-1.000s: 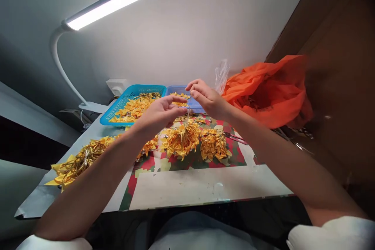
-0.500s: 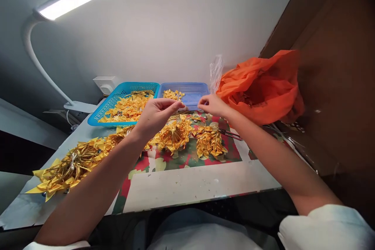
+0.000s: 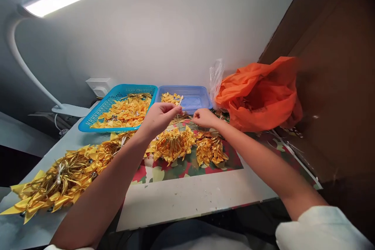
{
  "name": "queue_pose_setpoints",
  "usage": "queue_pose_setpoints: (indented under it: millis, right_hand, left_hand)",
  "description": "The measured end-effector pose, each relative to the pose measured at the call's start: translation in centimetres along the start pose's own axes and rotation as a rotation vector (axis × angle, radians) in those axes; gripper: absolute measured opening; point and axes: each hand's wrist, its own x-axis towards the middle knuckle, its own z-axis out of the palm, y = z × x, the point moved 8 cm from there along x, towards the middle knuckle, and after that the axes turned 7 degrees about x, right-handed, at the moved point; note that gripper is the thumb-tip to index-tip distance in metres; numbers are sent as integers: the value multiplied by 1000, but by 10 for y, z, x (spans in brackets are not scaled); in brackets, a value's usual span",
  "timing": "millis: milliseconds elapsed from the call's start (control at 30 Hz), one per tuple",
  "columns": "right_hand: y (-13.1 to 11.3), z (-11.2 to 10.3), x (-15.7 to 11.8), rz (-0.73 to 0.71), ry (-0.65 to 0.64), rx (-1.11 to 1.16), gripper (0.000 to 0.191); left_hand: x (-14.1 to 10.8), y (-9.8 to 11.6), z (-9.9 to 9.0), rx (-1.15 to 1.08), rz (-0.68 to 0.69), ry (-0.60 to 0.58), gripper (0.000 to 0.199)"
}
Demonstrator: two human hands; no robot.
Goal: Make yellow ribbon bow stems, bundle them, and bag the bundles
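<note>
My left hand [image 3: 161,117] pinches a thin white strip [image 3: 181,100] between thumb and fingertips, over the middle of the table. Just to its right, my right hand [image 3: 205,118] is closed with curled fingers; what it grips is too small to make out. Below the hands lie a bundle of yellow ribbon bows with gold cords [image 3: 174,144] and a smaller yellow bundle [image 3: 211,149]. More tied bundles [image 3: 60,175] lie along the left side, partly behind my left forearm.
A teal basket [image 3: 84,125] holds many yellow bows. Beside it, a blue-violet basket [image 3: 195,103] has a few bows. An orange bag [image 3: 263,97] stands at the right by a clear plastic bag [image 3: 216,82]. A white lamp [image 3: 26,66] arches over the left.
The white strip now stands up from my left fingertips. My right hand has moved slightly left and its fingers have curled in more. The view has shifted a little.
</note>
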Motion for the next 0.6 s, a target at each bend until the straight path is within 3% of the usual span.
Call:
queue_pose_setpoints:
  millis: [67,200,433,600]
  right_hand:
    - [-6,-11,-10,-37,-22,147,11]
    - [-19,-25,-26,-92,-30,415,19]
    - [-33,-2,-40,-54,-205,925,21]
    - [-34,1,-38,-73,-188,964,18]
  left_hand:
    - [4,-4,1,-13,-7,-4,26]
    - [9,-8,7,-23,33,-22,27]
    - [7,-11,18,-67,34,-70,28]
    - [7,-12,23,-158,3,-91,27]
